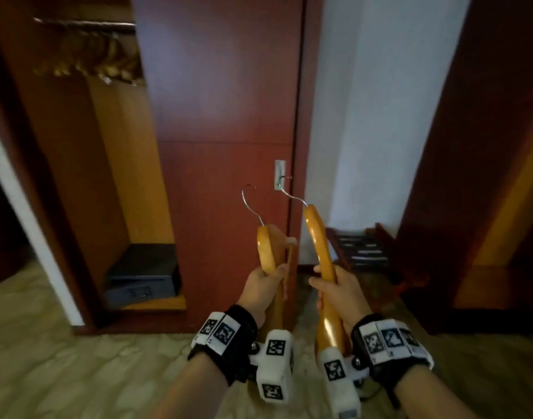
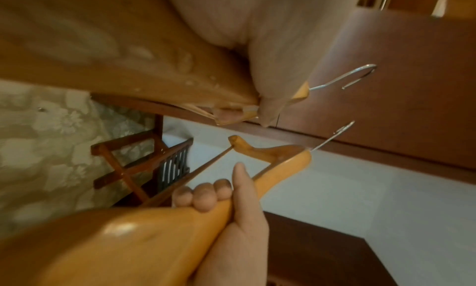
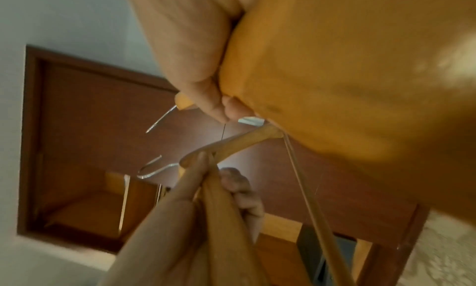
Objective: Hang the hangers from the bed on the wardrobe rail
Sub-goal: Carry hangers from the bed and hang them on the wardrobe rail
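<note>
The open wardrobe [image 1: 78, 176] is standing ahead to your left, its rail [image 1: 84, 25] up high. You are carrying: left hand [image 1: 260, 287] and right hand [image 1: 339, 290] are each gripping a hanger [image 1: 269, 249] [image 1: 318, 237]. Next, I judge, lifting the hooks onto the rail.

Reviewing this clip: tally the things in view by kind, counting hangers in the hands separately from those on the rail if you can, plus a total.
Wooden hangers in hand: 2, one in the left hand at, one in the right hand at
Hangers on the wardrobe rail: several, too blurred to count
Safe: 1
Luggage rack: 1
Total countable: 4
</note>
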Action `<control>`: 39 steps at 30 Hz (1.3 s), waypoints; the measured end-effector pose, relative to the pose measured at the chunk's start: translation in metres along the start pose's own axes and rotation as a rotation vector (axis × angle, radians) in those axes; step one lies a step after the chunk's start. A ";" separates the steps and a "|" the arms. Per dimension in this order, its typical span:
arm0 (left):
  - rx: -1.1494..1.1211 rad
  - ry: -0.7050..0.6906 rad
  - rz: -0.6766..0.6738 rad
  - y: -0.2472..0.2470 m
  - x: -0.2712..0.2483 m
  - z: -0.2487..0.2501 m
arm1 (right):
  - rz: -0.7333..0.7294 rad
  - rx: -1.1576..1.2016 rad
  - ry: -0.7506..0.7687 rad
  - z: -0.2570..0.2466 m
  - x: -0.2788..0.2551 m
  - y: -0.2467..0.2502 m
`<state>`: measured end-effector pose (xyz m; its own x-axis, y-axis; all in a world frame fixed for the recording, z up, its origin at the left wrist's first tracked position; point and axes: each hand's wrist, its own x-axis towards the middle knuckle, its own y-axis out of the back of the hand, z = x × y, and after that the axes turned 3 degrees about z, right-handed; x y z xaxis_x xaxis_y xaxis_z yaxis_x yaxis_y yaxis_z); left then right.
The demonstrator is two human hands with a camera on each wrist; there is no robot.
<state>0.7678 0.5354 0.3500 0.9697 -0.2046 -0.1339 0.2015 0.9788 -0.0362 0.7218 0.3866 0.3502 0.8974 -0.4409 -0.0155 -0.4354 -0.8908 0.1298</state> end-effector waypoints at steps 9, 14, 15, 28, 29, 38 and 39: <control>-0.055 0.005 0.272 0.140 0.095 0.042 | -0.304 0.035 0.076 -0.042 0.093 -0.180; -0.002 -0.042 0.478 0.214 0.155 0.077 | -0.435 0.024 0.122 -0.071 0.154 -0.269; -0.002 -0.056 0.512 0.228 0.166 0.083 | -0.465 0.017 0.135 -0.077 0.164 -0.286; -0.004 -0.107 0.658 0.432 0.267 0.110 | -0.661 0.136 0.047 -0.128 0.234 -0.520; -0.009 -0.121 0.660 0.451 0.275 0.113 | -0.663 0.164 0.025 -0.133 0.238 -0.540; 0.004 -0.178 0.577 0.602 0.358 0.168 | -0.613 0.417 -0.170 -0.202 0.293 -0.690; -0.003 -0.181 0.566 0.612 0.368 0.172 | -0.613 0.452 -0.203 -0.207 0.302 -0.700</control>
<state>1.2718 1.0607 0.4494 0.9346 0.3538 0.0377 -0.3536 0.9353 -0.0111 1.3121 0.9000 0.4599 0.9753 0.1708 -0.1402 0.1072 -0.9205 -0.3757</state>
